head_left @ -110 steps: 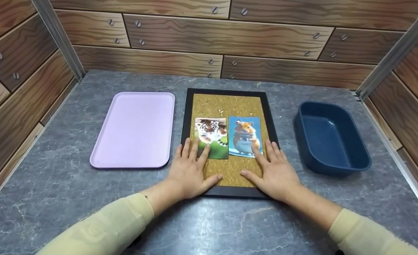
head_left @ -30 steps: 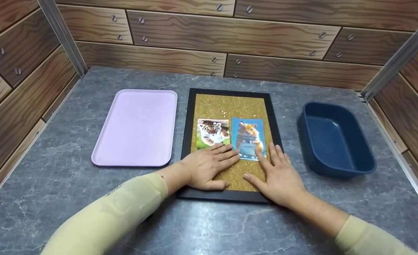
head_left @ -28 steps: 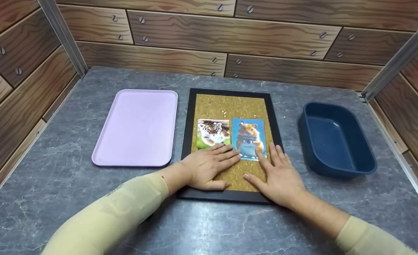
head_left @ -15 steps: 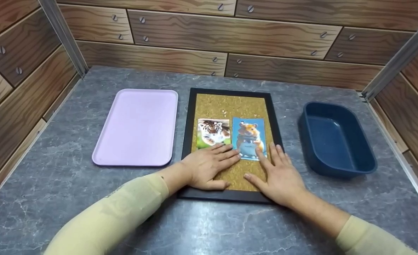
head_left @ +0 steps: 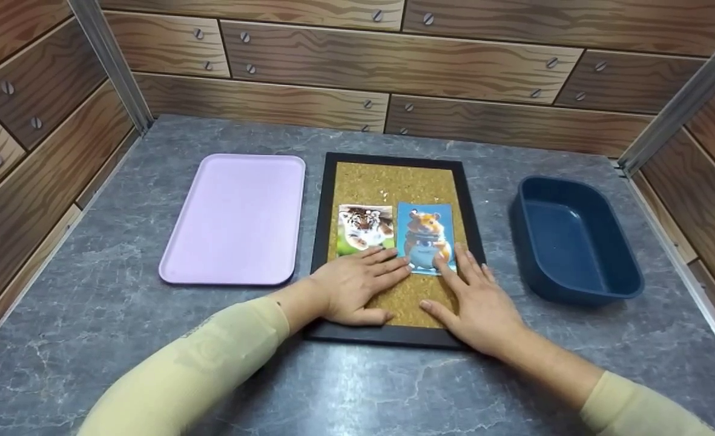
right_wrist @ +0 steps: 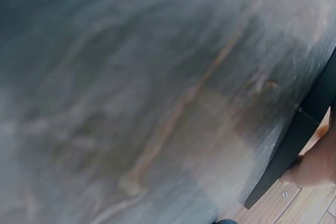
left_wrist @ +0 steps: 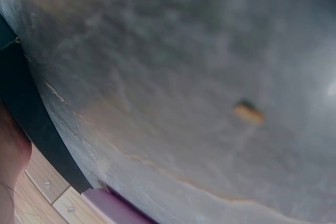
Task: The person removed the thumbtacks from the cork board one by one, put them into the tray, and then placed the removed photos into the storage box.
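Observation:
A cork board (head_left: 393, 181) in a black frame lies flat on the table in the head view. Two picture cards are side by side on it: a tiger card (head_left: 366, 221) and a blue hamster card (head_left: 425, 236). Across the lower part of the tiger card lies my left hand (head_left: 357, 287), fingers straight and pointing right, their tips at the hamster card's lower left corner. My right hand (head_left: 481, 306) rests spread on the board's right side, its index fingertip on the hamster card's lower right. Both wrist views show mostly table, with part of the left hand (left_wrist: 10, 156) and right hand (right_wrist: 317, 163).
A lilac tray (head_left: 236, 218) lies left of the board. At the right stands a deep blue bin (head_left: 575, 242). Small white specks (head_left: 384, 195) dot the cork above the cards. Wood-patterned walls (head_left: 309, 54) enclose the grey marbled table (head_left: 357, 387) at the back and sides.
Since the oldest frame, my left hand has turned and moved right across the tiger card. In the last half second the right hand's fingers have shifted slightly; the rest looks the same.

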`<state>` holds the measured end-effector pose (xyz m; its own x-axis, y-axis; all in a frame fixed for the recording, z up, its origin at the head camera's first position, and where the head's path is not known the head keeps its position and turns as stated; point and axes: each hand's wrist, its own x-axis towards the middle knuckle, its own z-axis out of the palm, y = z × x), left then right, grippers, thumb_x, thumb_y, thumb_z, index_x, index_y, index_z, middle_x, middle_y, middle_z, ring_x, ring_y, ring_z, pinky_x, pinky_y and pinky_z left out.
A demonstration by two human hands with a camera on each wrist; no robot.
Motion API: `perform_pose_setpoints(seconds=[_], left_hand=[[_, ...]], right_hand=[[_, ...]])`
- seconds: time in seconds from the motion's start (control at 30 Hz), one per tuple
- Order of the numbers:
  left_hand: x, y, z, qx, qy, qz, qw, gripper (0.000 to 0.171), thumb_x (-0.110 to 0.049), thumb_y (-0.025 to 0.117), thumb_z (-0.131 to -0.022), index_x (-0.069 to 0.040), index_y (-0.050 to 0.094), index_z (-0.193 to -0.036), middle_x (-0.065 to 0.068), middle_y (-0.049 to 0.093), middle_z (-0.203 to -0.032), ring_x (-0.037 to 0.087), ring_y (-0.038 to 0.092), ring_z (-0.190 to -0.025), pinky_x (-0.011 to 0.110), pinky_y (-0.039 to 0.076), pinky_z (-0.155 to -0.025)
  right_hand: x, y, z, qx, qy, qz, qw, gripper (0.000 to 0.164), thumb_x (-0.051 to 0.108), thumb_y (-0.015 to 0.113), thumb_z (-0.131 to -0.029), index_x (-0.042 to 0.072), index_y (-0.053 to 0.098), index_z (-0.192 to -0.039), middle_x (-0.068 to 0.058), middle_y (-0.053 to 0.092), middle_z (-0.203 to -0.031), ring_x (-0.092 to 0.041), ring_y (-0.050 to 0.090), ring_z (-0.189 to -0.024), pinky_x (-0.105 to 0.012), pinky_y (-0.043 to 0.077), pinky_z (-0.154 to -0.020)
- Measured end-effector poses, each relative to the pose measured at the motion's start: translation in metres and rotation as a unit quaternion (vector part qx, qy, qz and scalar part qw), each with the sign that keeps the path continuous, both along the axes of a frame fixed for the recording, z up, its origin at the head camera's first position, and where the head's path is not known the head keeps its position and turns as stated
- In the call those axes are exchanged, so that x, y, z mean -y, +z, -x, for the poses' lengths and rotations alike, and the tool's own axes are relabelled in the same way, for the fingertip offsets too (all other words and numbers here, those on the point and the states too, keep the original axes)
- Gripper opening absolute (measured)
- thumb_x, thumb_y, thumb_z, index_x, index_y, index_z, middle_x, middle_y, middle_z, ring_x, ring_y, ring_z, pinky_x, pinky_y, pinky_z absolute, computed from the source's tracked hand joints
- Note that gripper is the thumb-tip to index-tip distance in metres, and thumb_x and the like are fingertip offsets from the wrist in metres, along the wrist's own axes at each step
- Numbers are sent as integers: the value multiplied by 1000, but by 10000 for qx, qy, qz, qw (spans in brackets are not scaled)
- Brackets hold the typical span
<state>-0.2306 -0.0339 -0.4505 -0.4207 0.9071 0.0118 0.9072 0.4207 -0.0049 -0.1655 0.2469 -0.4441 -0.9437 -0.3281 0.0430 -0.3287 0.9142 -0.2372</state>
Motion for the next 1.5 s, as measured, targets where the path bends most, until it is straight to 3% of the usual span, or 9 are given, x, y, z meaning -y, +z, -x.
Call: perform_pose_setpoints(seconds=[0.2, 0.63, 1.03, 1.23, 1.5], left_hand=[[0, -1, 0, 15, 19, -24, 10000, 84, -66, 31, -108, -10, 20, -170, 7, 19, -175, 27, 14, -162, 39, 9, -130], [1, -1, -1, 9, 58, -19, 10000, 84, -66, 32, -108, -11, 19, -170, 6, 18, -176, 26, 13, -162, 38, 10, -130], [0, 4, 1, 147, 66, -87, 9998, 84, -65, 35, -108, -12, 19, -171, 6, 19, -176, 27, 13, -162, 39, 10, -130], [-3, 19, 11, 201, 143, -276, 9993, 83, -62, 38, -108, -9, 19, -170, 11, 18, -176, 32, 15, -161, 42, 11, -130], [-14, 43, 38, 340, 553, -638, 9958, 81, -61, 36, -110, -14, 12, -172, 9, 13, -177, 30, 11, -162, 43, 11, -130]], right_hand=[[-7, 0, -3, -186, 342, -9, 9992, 87, 72, 52, -101, 16, 36, -167, -18, 19, -174, -43, 23, -158, -61, 22, -125], [-19, -2, -4, -217, 762, 95, 9968, 81, 66, 55, -103, 13, 43, -164, -14, 21, -175, -39, 26, -157, -57, 23, -126], [-21, -5, -5, -262, 778, 97, 9966, 78, 65, 53, -104, 13, 45, -162, -12, 23, -174, -37, 25, -158, -57, 22, -126], [-21, -6, -5, -504, 826, 129, 9952, 75, 61, 57, -105, 12, 47, -161, -13, 26, -173, -39, 29, -156, -58, 25, -125], [-21, -8, -6, -597, 872, 196, 9942, 74, 59, 58, -105, 12, 48, -161, -14, 28, -173, -39, 29, -156, -59, 25, -125]])
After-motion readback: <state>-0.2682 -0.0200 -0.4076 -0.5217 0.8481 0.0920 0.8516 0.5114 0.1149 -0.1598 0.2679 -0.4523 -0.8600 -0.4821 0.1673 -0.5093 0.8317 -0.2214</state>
